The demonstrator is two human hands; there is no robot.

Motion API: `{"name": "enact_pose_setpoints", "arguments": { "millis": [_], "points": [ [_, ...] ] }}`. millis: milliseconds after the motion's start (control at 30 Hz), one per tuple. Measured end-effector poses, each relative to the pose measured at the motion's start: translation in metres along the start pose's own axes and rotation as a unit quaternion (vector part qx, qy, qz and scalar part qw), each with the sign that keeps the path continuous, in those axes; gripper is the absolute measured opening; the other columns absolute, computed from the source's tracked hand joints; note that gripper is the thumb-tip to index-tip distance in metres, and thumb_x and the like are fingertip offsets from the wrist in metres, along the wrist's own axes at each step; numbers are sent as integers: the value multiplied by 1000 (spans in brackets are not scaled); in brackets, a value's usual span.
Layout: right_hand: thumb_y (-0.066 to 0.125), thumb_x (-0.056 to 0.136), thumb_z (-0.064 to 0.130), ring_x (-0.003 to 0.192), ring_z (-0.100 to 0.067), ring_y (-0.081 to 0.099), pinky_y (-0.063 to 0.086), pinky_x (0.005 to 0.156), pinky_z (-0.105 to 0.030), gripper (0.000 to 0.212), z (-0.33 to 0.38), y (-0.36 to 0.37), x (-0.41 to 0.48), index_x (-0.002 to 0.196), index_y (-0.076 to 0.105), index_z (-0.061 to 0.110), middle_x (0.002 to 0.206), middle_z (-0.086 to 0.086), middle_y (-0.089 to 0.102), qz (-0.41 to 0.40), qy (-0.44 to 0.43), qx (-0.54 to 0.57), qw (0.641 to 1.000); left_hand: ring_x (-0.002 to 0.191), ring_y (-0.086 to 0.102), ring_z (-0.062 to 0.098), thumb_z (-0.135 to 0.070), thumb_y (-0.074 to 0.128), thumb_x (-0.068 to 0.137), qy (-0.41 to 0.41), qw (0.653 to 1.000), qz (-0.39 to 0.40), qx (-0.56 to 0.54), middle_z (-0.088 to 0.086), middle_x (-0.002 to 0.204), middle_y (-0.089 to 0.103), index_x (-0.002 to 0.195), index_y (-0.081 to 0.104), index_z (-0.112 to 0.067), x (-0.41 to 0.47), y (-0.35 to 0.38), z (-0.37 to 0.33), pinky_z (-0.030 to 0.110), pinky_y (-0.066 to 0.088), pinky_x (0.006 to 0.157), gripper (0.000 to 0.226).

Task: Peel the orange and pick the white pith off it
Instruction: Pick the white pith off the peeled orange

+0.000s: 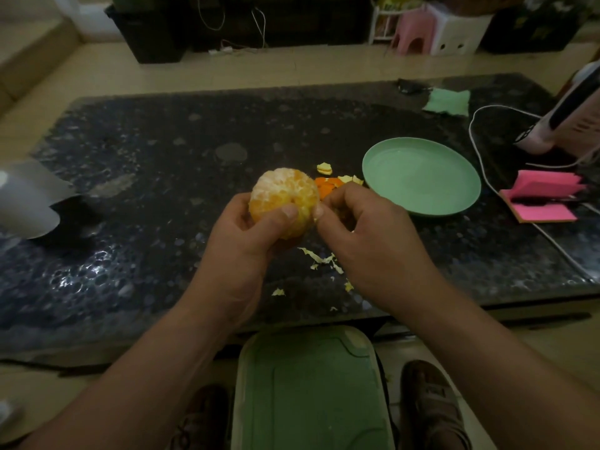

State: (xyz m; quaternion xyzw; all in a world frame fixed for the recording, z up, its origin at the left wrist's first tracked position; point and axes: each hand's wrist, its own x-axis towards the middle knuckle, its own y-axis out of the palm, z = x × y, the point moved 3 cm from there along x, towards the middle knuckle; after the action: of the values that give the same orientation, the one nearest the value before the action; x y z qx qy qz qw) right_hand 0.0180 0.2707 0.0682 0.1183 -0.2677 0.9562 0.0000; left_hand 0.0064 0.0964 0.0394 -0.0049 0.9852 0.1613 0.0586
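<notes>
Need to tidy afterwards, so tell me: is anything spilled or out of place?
Yes: orange peel scraps and white pith bits lie scattered on the dark table, beside the green plate rather than on it.

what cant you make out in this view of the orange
Head view:
- underside of the orange: hidden by the left hand.
- what the right hand pinches, if anything: too small, covered by its fingers.
- peel pile: partly behind the right hand.
- pink appliance: cut by right edge.

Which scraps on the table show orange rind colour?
The peel pile just left of the green plate, behind the right hand; the scraps nearer the person are pale pith.
</notes>
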Motion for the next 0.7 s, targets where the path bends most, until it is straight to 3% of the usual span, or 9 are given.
{"name": "enact_pose_setpoints", "arguments": {
  "millis": [100,200,333,467,700],
  "points": [
    [61,102,34,71,-15,60,53,66,-45,16,0,2,-1,92,64,22,76,6,63,-3,-11,-23,1000,115,75,30,-26,77,83,6,1000,1,13,10,123,77,130,62,-12,-2,2,1,36,63,89,52],
    [62,102,29,68,-15,56,51,63,-49,15,-2,2,-1,90,62,19,75,6,60,-17,-24,-37,999,115,75,30,-27,80,82,8,1000,4,17,10,123,77,129,62,-13,-4,4,2,38,63,91,52],
    [60,103,24,67,-16,55,49,62,-45,15,-1,-1,-1,90,63,17,73,5,59,-26,-36,-36,998,118,74,33,-28,81,81,8,1000,-1,-5,15,129,74,135,60,-7,-3,6,2,42,63,94,61],
    [54,106,23,64,-9,54,43,55,-29,16,-2,-3,-1,94,64,21,70,9,57,-1,-20,-16,1000,116,74,32,-25,75,84,0,1000,-12,-13,17,130,73,136,59,-4,0,4,2,43,63,93,58],
    [58,104,34,73,-13,60,50,66,-38,13,1,-1,-2,96,65,27,77,8,63,18,-9,-22,1000,116,75,29,-29,78,83,10,1000,-14,26,8,124,76,131,61,-13,-1,1,1,43,64,95,54]
  ]
}}
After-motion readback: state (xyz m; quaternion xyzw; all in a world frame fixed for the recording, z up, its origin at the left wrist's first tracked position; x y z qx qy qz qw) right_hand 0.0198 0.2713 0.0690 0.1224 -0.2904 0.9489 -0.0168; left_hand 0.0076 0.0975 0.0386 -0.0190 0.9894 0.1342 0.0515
